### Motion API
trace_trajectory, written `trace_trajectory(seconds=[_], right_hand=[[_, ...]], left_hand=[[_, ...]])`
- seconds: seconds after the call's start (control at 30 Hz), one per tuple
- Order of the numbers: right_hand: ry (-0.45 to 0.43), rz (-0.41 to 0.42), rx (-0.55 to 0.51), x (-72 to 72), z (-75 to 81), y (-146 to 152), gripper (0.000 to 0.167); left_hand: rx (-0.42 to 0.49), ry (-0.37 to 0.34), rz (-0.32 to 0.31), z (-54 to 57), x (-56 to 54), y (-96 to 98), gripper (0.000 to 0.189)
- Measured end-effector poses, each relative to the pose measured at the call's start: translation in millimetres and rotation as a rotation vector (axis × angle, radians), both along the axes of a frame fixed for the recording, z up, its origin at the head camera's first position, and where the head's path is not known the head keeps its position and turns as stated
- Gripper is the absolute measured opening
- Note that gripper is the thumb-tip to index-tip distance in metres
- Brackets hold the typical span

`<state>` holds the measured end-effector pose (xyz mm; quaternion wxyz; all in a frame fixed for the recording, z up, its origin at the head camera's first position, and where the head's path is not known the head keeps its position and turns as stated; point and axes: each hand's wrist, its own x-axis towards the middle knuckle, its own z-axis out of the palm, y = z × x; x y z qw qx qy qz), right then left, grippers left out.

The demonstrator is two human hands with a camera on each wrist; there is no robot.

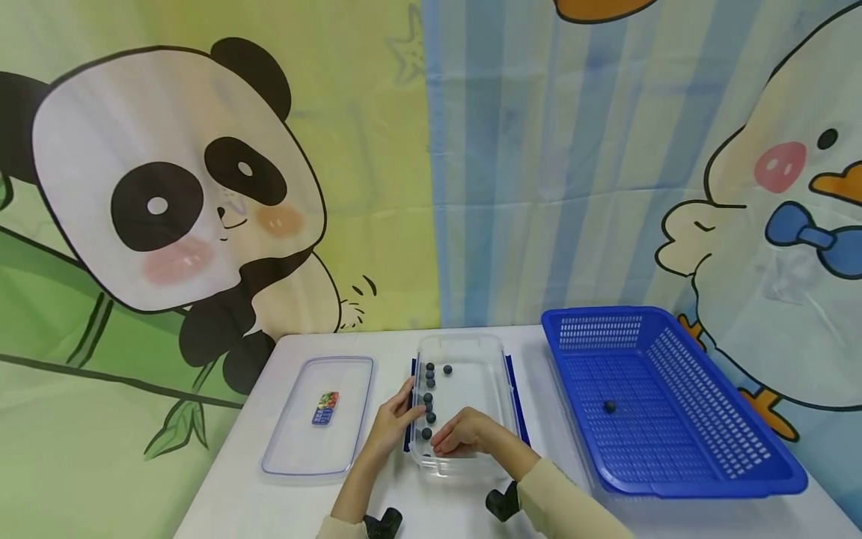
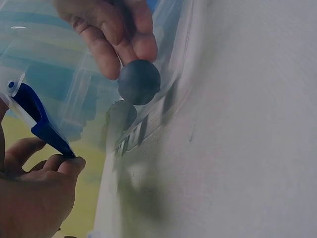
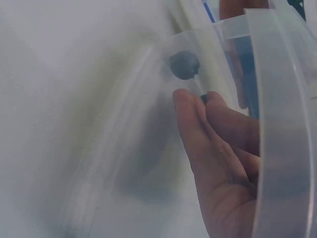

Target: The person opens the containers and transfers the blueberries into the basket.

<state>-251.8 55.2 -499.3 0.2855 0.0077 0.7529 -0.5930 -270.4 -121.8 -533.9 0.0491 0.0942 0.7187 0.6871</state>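
Blue basket (image 1: 703, 404) and clear lid (image 1: 296, 434) flank the box (image 1: 474, 393) of dark balls (image 1: 447, 370).

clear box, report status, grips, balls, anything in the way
Left grip on box; right grip inside, hold on ball unclear. Dark balls mostly along its left, one in blue basket. Lid off, not blocking.
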Motion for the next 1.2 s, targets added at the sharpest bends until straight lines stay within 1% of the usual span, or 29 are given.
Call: trace_trajectory(seconds=[0.2,0.37,0.47,0.57,0.7,0.87,1.2], right_hand=[[-0.012,0.02,0.046,0.8,-3.6,-4,0.018],[-0.031,0.041,0.065,-0.6,-6.5,-7,0.018],[-0.047,0.049,0.085,-1.3,-7.4,-7,0.017],[-0.056,0.071,0.099,-1.2,-8.0,-7,0.016],[-0.063,0.102,0.112,-0.8,-8.7,-6,0.014],[-0.071,0.103,0.116,-1.2,-8.9,-6,0.012],[-0.097,0.131,0.081,-3.1,-6.6,-5,0.012]], left_hand=[[0.008,0.024,0.006,-3.7,-1.5,-0.3,0.06],[0.012,0.004,0.027,-3.3,-2.5,-1.1,0.061],[0.02,-0.007,0.014,1.7,-0.3,-0.9,0.062],[0.026,-0.012,-0.007,10.8,4.8,0.0,0.065],[0.001,-0.005,-0.017,21.2,11.1,1.3,0.069],[-0.02,-0.015,-0.004,24.8,13.2,1.8,0.067],[-0.011,-0.032,-0.005,25.9,13.5,1.4,0.068]])
